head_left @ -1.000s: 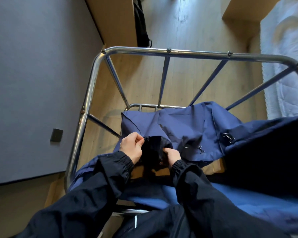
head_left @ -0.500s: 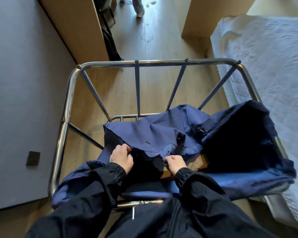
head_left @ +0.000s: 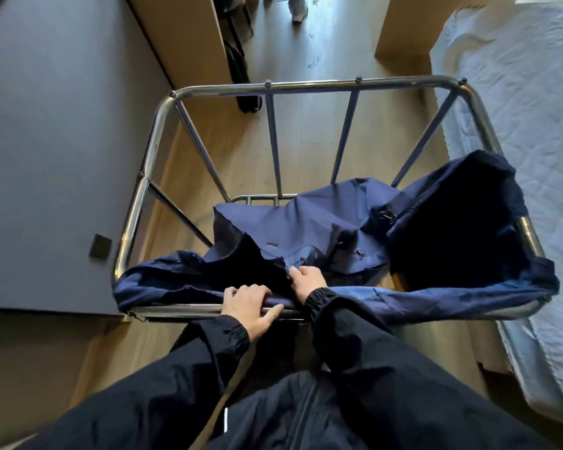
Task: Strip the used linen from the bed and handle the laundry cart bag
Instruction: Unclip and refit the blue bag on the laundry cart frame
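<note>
A pale wooden floor point(head_left: 309, 138) runs away from the camera, with a grey wall point(head_left: 62, 125) on the left carrying a small dark wall plate point(head_left: 100, 245). A wooden cabinet point(head_left: 182, 37) stands at the far left, a black bag point(head_left: 239, 73) leaning at its foot. The bed point(head_left: 517, 102) fills the right side, covered in white quilted fabric, its long side running near to far just beside the cart. At the far edge someone's feet point(head_left: 298, 9) stand on the floor.

The chrome laundry cart point(head_left: 309, 87) sits in the middle, seen from above, its upright bars slanting inward to the base. The navy laundry bag point(head_left: 306, 222) hangs inside it, only partly mounted: its hem stretches left to right along the near rail and climbs the right rail, where the bag's mouth gapes upward. The far and left sides have collapsed into the cart in loose folds. Two small metal clips point(head_left: 387, 217) show on the slumped cloth.

The hands are close together but apart. The left hand point(head_left: 251, 303) grips the near rail over the bag's hem, fingers curled across the top and thumb along the near side. The right hand point(head_left: 307, 280) reaches just inside the rail and pinches a fold of the bag's cloth.
</note>
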